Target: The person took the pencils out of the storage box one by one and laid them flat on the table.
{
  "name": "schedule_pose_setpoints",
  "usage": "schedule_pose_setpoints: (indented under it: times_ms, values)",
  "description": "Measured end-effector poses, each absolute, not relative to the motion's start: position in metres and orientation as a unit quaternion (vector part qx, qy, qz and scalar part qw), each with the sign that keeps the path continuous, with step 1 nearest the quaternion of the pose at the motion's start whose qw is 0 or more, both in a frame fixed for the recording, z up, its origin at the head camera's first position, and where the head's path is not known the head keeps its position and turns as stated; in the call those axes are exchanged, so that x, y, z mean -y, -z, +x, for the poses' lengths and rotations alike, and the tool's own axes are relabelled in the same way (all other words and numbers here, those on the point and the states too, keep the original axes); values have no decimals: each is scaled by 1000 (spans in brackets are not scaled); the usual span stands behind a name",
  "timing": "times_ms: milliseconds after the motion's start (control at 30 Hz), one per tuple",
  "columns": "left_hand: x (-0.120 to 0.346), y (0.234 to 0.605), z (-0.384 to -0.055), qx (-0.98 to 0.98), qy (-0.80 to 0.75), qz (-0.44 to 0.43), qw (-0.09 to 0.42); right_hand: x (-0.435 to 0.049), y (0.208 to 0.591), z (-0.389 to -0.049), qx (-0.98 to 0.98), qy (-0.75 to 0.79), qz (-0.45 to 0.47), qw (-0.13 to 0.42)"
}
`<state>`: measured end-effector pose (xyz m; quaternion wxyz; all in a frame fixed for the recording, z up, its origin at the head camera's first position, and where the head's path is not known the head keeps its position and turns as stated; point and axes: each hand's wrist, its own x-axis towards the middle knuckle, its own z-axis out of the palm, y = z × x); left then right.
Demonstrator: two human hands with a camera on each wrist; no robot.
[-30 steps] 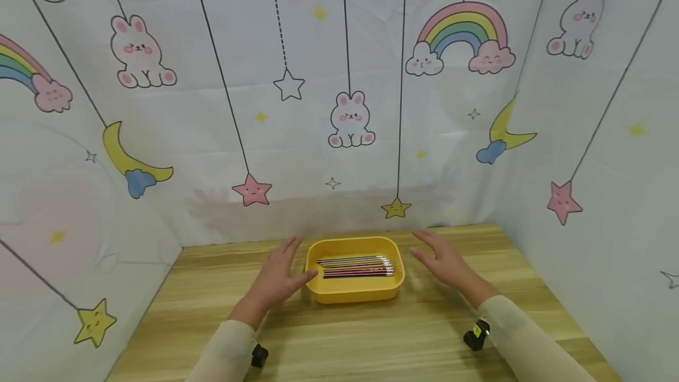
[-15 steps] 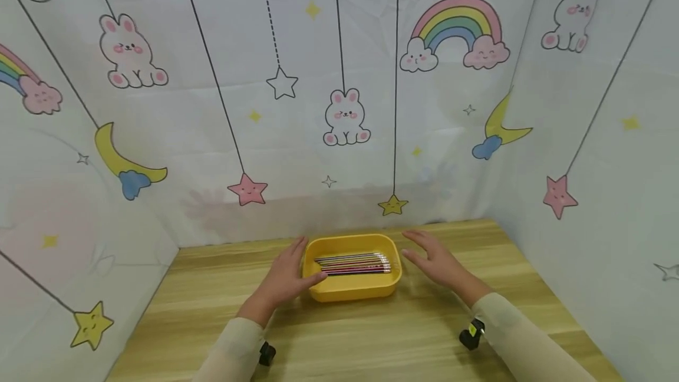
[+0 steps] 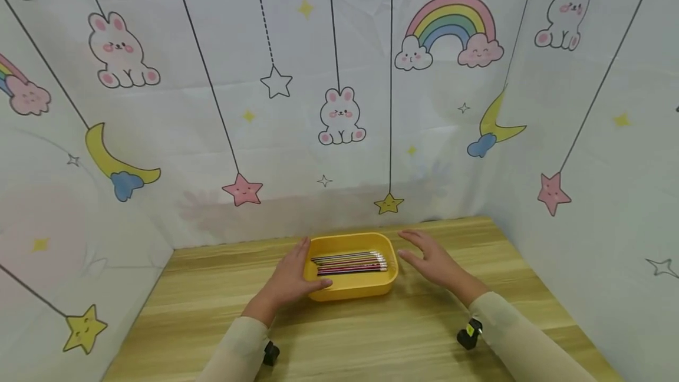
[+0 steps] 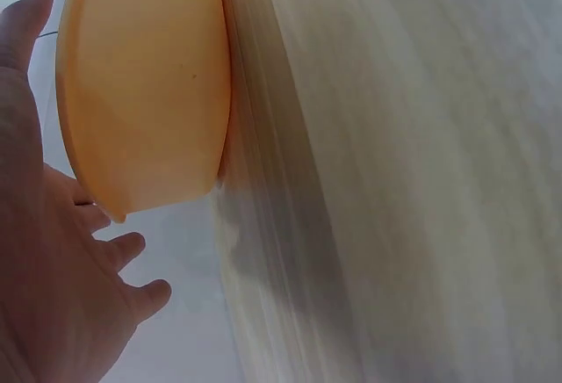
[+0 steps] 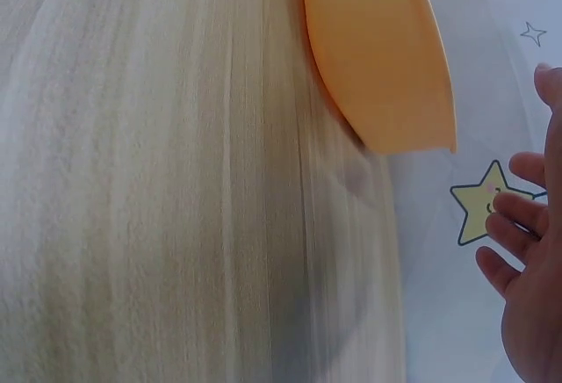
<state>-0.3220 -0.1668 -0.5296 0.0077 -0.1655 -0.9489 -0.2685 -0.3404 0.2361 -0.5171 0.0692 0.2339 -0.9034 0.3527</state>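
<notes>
A yellow tray (image 3: 352, 292) stands on the wood-grain table (image 3: 366, 341), a little below the middle of the frame, with its far rim close to the table's back edge. Inside it lie several thin pencils (image 3: 351, 264), side by side and almost level across the frame, their pale ends to the right. Between the pencils and the tray's near wall, a strip of yellow floor is visible.

The left hand (image 3: 289, 279) is at the left end of the tray, its fingers extended along that edge and its thumb reaching over the near left corner of the rim. Whether it really touches the rim, I cannot tell. The right hand (image 3: 437, 267) has its fingers loosely extended, near the right end of the tray but apart from it; a narrow gap lies between the fingertips and the rim.

From the tray's near side, wood surface continues down to the bottom of the frame, between the two pale sleeves (image 3: 517, 335). More wood reaches toward the table's left and right edges. Behind the back edge, a white cloth (image 3: 289, 146) with printed rabbits, stars and rainbows rises to the top of the frame.
</notes>
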Motion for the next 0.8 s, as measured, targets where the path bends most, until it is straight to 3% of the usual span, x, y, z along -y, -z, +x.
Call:
schedule_pose_setpoints:
  times_ms: [800]
  values:
    - [164, 531, -322, 964, 196, -181, -5, -224, 513, -339, 901, -355, 244, 48]
